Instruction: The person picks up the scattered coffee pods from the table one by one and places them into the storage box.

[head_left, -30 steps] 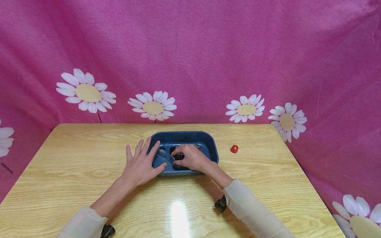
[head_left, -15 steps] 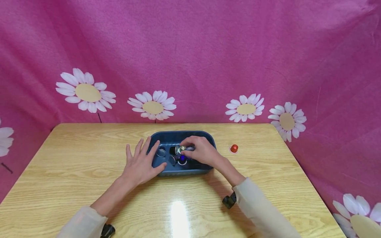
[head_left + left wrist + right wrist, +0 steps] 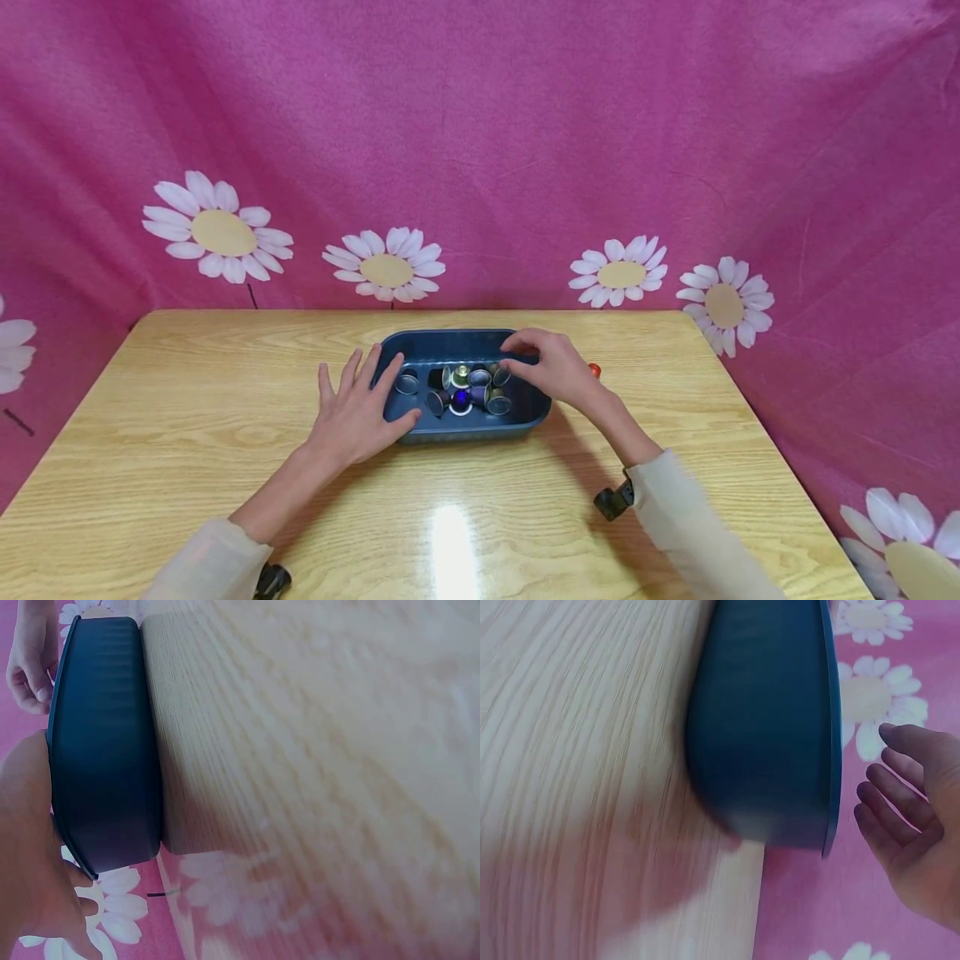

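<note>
A dark blue rectangular container (image 3: 457, 435) holds several coffee capsules, among them a shiny blue one (image 3: 461, 399), a pale green one (image 3: 461, 377) and a black one (image 3: 437, 379). My left hand (image 3: 354, 421) lies with spread, straight fingers across its left end. Above the right end hovers my right hand (image 3: 558, 367), fingers loosely bent and thumb apart, with nothing between them. In the right wrist view that hand (image 3: 919, 817) is beside the container's rim. A red capsule (image 3: 595, 371) on the table is partly hidden behind the right hand.
The wooden table (image 3: 225, 400) carries the container near its far edge. A pink cloth (image 3: 480, 150) with large daisies hangs behind and at the sides. Small black devices (image 3: 615, 500) sit at both wrists.
My right hand has moved right from the middle of the container to over its right end, uncovering the capsules and partly covering the red one. The left hand has stayed put.
</note>
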`<state>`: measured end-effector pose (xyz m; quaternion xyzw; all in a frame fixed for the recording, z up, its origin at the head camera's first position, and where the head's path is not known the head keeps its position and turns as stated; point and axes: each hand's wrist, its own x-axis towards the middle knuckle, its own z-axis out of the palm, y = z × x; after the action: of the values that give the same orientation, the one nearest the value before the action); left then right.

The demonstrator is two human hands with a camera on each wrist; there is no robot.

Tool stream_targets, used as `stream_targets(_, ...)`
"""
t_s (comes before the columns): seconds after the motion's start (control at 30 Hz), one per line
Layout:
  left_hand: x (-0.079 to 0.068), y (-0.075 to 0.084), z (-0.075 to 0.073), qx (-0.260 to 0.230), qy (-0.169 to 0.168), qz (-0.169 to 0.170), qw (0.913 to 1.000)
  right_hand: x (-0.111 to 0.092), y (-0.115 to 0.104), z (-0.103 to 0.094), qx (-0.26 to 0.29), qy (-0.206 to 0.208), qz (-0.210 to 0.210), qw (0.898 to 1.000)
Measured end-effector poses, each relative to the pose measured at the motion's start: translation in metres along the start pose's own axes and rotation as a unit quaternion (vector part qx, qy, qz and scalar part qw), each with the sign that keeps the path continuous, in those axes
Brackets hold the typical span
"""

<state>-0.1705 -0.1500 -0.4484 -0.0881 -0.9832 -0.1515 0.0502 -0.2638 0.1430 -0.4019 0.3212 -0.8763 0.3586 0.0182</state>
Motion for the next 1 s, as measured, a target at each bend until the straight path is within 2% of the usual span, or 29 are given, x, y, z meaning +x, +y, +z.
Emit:
stream_targets(0.43,0.000,0.000,0.000,0.002,0.002,0.000,1.0000,-0.024,0.040,-0.031,-0.036,0.062,0.038,0.997)
stream_targets(0.67,-0.001,0.000,0.000,0.004,0.006,0.001,1.0000,-0.038,0.063,-0.044,-0.058,0.039,0.061,0.996)
stream_targets(1.0,-0.001,0.001,0.000,0.007,0.006,-0.004,0.9999,-0.050,0.086,-0.049,-0.058,0.029,0.093,0.994)
